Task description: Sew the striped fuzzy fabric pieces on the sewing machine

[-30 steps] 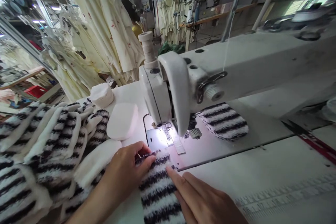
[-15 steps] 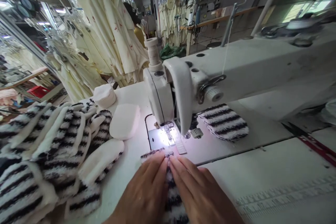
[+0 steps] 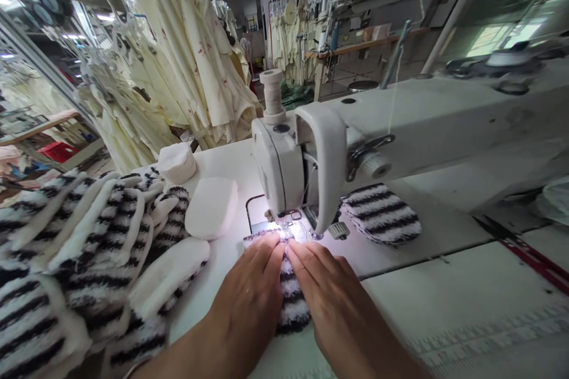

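A fuzzy black-and-white striped fabric piece (image 3: pixel 294 302) lies on the sewing machine bed. Its far edge reaches the lit needle area under the sewing machine head (image 3: pixel 278 172). My left hand (image 3: pixel 249 293) holds the left part of the piece, fingers together and tips near the presser foot. On the other side my right hand (image 3: pixel 333 290) pinches the same piece, fingertips almost meeting those of the left. The fingers cover much of the fabric's far end, and the needle itself is hard to make out.
Left of the hands is a heap of striped pieces with white edging (image 3: pixel 102 249). Beside it sit a stack of white pads (image 3: pixel 212 207) and a smaller white stack (image 3: pixel 176 163). Striped cut pieces (image 3: pixel 381 214) lie under the machine arm; red-handled scissors (image 3: pixel 528 254) rest at right.
Both hands have moved forward with the striped fabric toward the needle, and its near end now shows between them. The view has shifted slightly.
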Available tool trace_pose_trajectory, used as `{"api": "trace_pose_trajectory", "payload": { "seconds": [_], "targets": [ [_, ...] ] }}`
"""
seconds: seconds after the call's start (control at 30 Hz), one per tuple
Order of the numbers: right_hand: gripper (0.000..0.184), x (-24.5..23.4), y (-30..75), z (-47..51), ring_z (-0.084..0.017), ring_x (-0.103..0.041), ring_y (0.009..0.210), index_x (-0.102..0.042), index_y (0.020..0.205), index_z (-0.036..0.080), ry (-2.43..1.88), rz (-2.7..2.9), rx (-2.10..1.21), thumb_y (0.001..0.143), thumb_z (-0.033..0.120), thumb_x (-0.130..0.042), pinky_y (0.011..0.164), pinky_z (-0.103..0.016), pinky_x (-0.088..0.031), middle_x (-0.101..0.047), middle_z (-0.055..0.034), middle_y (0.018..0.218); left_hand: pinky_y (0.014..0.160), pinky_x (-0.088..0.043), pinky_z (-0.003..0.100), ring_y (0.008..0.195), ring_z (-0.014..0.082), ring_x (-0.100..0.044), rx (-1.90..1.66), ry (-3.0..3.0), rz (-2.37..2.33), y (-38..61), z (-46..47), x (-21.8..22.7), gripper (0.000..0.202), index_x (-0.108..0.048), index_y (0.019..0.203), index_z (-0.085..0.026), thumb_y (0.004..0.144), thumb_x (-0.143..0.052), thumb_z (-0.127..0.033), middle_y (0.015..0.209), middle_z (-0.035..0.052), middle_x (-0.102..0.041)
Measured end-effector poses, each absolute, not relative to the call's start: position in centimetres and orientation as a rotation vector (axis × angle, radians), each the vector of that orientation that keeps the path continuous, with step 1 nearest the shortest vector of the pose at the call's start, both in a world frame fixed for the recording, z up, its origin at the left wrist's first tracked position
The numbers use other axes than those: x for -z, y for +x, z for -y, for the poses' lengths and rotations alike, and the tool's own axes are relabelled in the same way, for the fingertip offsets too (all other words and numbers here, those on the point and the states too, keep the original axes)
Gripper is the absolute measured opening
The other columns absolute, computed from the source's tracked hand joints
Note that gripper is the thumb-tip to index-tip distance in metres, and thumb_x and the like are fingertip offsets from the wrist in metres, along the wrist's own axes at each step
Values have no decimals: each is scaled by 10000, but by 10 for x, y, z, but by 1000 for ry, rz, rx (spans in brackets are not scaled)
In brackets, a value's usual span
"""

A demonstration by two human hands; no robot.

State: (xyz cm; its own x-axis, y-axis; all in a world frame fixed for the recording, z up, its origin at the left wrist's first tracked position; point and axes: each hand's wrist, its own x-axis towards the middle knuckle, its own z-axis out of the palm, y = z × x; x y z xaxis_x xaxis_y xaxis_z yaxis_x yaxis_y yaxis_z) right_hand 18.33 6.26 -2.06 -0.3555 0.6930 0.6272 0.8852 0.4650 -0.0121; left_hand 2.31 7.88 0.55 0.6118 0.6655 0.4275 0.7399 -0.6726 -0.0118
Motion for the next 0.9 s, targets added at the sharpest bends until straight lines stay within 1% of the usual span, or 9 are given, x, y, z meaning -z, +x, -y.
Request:
{"api": "trace_pose_trajectory", "payload": {
  "seconds": [0.1, 0.23, 0.3, 0.33, 0.4, 0.47, 0.53, 0.7, 0.9],
  "targets": [
    [586, 30, 184, -63, -215, -564, 1093, -579, 1199, 142, -1327, 2102, 334, 782, -55, -218, 823, -410, -517, -640, -48, 1179, 942, -549, 424, 1149, 262, -583, 605, -2652, 1180, 23, -82, -2, 405, -429, 1237, -85, 842, -371, -18, 1219, 193, -589],
    [556, 29, 197, -70, -240, -507, 1164, -540, 1258, 198, -1246, 2271, 112, 809, -14, -290, 870, -432, -506, -571, -79, 1264, 937, -546, 437, 1149, 266, -572, 678, -2664, 1126, 23, -82, -6, 389, -445, 1238, -76, 858, -380, -28, 1211, 193, -583],
    [548, 20, 207, -75, -240, -499, 1164, -534, 1262, 210, -1163, 2371, -2, 808, -14, -324, 897, -428, -499, -551, -89, 1270, 926, -545, 429, 1127, 256, -575, 729, -2734, 1171, 20, -80, -17, 359, -477, 1211, -97, 867, -396, -33, 1196, 175, -584],
    [545, 14, 212, -78, -235, -499, 1153, -536, 1254, 207, -1133, 2390, -61, 808, -25, -325, 908, -429, -493, -550, -91, 1256, 898, -554, 413, 1081, 241, -593, 747, -2780, 1232, 18, -77, -24, 327, -505, 1177, -124, 874, -414, -41, 1168, 149, -596],
    [512, 1, 220, -83, -216, -499, 1119, -556, 1203, 192, -1055, 2408, -174, 807, -52, -342, 900, -403, -493, -559, -86, 1201, 773, -571, 355, 902, 196, -633, 768, -2856, 1400, 11, -73, -37, 224, -565, 1059, -179, 883, -477, -72, 1035, 74, -633],
    [471, -8, 224, -85, -198, -496, 1072, -587, 1116, 171, -987, 2411, -246, 790, -90, -370, 861, -366, -492, -568, -73, 1127, 631, -533, 289, 717, 150, -616, 748, -2905, 1568, 4, -69, -45, 120, -599, 923, -204, 874, -548, -106, 871, 11, -634],
    [430, -12, 225, -86, -185, -499, 1000, -617, 1004, 157, -938, 2412, -260, 777, -117, -376, 799, -334, -483, -571, -63, 1039, 566, -477, 253, 636, 126, -578, 671, -2955, 1671, -2, -67, -44, 91, -608, 840, -202, 846, -602, -111, 794, -12, -610],
    [301, -6, 218, -91, -165, -480, 802, -597, 775, 140, -907, 2404, -251, 796, -93, -407, 645, -294, -424, -539, -44, 833, 619, -450, 264, 705, 139, -548, 638, -3033, 1626, -8, -66, -28, 98, -573, 820, -171, 839, -584, -75, 820, 11, -575],
    [275, -7, 219, -93, -141, -472, 813, -563, 735, 130, -890, 2343, -250, 827, -87, -422, 701, -281, -430, -527, -31, 830, 650, -439, 283, 750, 146, -534, 638, -3037, 1645, -2, -64, -38, 85, -529, 843, -181, 899, -513, -120, 867, 10, -553]
  ]
}}
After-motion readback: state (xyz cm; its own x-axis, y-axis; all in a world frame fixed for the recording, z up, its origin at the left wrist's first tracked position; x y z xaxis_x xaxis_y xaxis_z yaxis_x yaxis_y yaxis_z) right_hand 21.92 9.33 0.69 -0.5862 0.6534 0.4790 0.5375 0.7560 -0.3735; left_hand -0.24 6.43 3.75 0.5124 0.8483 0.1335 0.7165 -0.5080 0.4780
